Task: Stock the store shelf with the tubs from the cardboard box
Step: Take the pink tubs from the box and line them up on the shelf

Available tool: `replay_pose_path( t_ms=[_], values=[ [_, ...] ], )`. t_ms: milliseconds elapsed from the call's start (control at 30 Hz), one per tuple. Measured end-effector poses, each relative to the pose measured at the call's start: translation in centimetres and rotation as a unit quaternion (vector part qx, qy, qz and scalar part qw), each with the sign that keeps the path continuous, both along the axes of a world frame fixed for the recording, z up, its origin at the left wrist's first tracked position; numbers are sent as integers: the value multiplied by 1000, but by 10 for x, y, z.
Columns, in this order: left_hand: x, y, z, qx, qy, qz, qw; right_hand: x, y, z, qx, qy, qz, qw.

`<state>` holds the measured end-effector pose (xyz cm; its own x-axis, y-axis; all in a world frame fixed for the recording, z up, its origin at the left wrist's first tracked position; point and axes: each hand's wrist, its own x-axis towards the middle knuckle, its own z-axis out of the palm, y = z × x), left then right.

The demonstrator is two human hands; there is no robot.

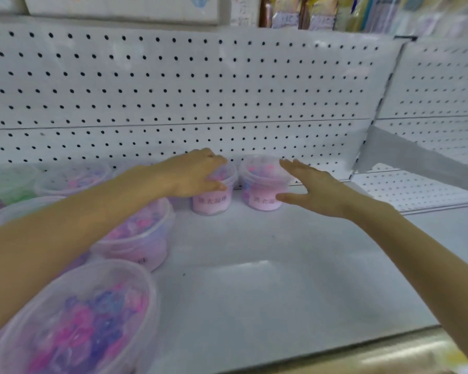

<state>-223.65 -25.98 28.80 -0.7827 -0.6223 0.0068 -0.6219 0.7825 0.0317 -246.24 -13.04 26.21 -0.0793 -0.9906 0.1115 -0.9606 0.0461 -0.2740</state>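
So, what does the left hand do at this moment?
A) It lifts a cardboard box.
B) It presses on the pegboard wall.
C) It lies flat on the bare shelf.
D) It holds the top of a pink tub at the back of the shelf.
D: the left hand has its fingers curled over the lid of the pink tub, which stands on the shelf beside a second pink tub.

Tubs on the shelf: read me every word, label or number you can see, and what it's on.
"洗衣凝珠", faint: pink label of the left back tub, held by the left hand.
"洗衣凝", rest behind the right hand: right back tub.
Middle tub label: mostly hidden, unreadable.
Packets above the pegboard: too blurred.
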Motion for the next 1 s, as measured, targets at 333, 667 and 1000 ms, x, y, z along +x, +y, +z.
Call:
replay_pose_path(
  t_ms=[333, 667, 1000],
  values=[
    [-67, 166, 7, -141, -15, -152, 978, -23, 174, -5, 8, 57, -58, 997],
    [-137, 393, -99, -103, 50, -293, 949, -60, 436, -102, 38, 53, -201, 977],
    [-175, 496, -211, -7, 2, -369, 929, -58, 577, -231, 148, -59, -386, 909]
  ],
)
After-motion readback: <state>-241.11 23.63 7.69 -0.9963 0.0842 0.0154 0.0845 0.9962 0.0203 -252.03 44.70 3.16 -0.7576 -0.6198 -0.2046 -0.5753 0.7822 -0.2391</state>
